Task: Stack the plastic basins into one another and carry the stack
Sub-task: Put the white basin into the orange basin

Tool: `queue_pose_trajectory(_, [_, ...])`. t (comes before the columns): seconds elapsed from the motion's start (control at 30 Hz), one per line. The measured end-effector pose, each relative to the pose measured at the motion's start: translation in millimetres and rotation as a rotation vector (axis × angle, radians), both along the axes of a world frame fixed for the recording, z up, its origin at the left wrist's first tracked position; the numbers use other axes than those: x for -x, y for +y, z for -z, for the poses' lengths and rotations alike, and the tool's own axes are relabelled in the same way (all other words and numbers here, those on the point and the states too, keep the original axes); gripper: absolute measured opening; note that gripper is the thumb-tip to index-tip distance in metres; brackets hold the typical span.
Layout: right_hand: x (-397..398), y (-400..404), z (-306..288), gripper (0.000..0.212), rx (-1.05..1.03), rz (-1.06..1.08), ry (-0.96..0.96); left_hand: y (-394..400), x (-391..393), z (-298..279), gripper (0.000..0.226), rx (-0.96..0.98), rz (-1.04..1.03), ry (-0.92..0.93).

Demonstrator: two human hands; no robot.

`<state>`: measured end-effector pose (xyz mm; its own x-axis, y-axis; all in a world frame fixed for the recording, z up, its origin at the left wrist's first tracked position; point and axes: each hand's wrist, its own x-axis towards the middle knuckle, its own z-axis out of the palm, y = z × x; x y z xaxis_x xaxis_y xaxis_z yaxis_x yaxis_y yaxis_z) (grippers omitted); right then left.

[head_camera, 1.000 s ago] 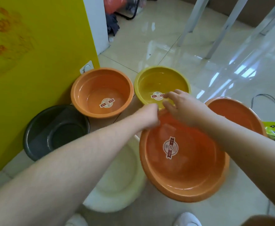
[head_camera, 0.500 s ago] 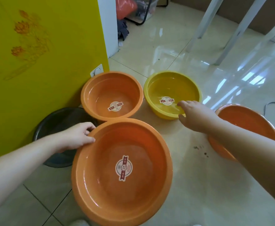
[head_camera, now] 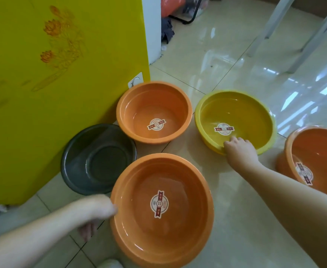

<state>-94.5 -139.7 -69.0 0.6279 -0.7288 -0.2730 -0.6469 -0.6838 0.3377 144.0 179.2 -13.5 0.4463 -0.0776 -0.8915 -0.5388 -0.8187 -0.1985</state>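
Several plastic basins stand on the tiled floor. The large orange basin (head_camera: 189,171) is nearest me, and my left hand (head_camera: 98,207) grips its left rim. My right hand (head_camera: 238,149) holds the near rim of the yellow basin (head_camera: 255,117), fingers curled over the edge. A smaller, deeper orange basin (head_camera: 139,105) stands by the yellow cabinet. A dark grey basin (head_camera: 77,157) lies left of the large one. Another orange basin (head_camera: 317,144) sits tilted at the right edge, partly behind my right forearm.
A yellow cabinet (head_camera: 62,74) with a flower print rises on the left, close to the grey and small orange basins. White furniture legs (head_camera: 275,22) stand at the back right. Bags and clothes (head_camera: 178,14) lie at the back. Glossy tiles (head_camera: 236,229) stretch between the basins.
The large orange basin has come down left onto the floor in front of me. My left hand slid down its left rim. My right hand reached forward and took the yellow basin's rim.
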Motion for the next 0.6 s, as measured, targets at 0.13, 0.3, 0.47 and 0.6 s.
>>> queue_pose_trajectory(0.13, [-3,1,-20,0.024,-0.027,-0.086,-0.045,18,9,24,0.035,0.168,-0.492,0.226])
queue_pose_trajectory(0.3, [-6,16,-97,0.01,-0.048,-0.158,-0.312,-10,30,31,0.035,0.453,-0.753,0.294])
queue_pose_trajectory(0.47, [14,92,-132,0.023,-0.041,-0.33,-0.463,-55,51,22,0.028,0.568,-0.724,0.304])
queue_pose_trajectory(0.6, [26,143,-108,0.023,-0.15,-0.473,-0.403,-85,41,6,0.012,0.783,-0.139,-0.128])
